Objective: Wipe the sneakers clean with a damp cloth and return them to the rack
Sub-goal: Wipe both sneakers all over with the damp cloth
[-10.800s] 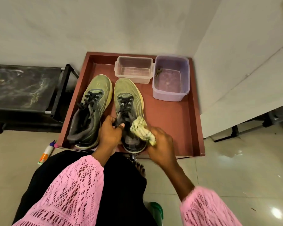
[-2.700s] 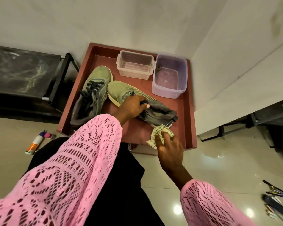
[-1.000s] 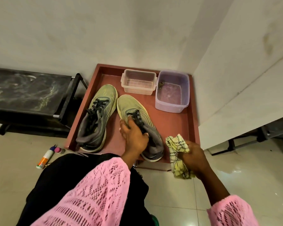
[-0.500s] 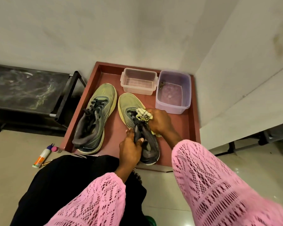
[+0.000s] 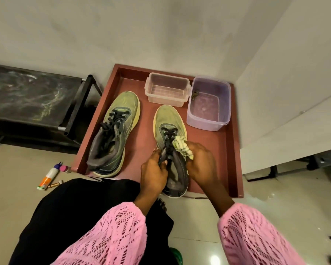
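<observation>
Pinching the dark laces and tongue of the right-hand olive-green mesh sneaker (image 5: pixel 170 131), the left hand (image 5: pixel 154 174) steadies it near the front edge of the shallow reddish-brown tray (image 5: pixel 234 150) on the floor; the right hand (image 5: pixel 201 163) has its fingers curled round a bunched yellow-and-white checked cloth (image 5: pixel 182 146), pressed against the lace area on the shoe's outer side; the second olive-green sneaker (image 5: pixel 115 131) lies untouched toward the tray's left edge, heel near the front-left corner.

Judging by the look, each sneaker is light and soft in the upper, its grey collar slumping inward, while the pale foam sole looks firmer; it should be best held at the heel counter or sole edge, since the tongue and laces give under a pull; the cloth is limp and, if wet, may drip.

A clear rectangular plastic tub (image 5: pixel 167 89) and a lilac plastic tub (image 5: pixel 208 104) sit along the tray's back edge, the lilac one in the back-right corner; whether it holds water is hard to tell, and a small dark object at its rim is too small to name; the black metal-framed rack (image 5: pixel 27 100) stands left of the tray, cut off by the picture's edge; the right sneaker's heel is partly hidden behind both hands, so its cleanliness cannot be judged; the left hand's fingertips are buried among the laces.
</observation>
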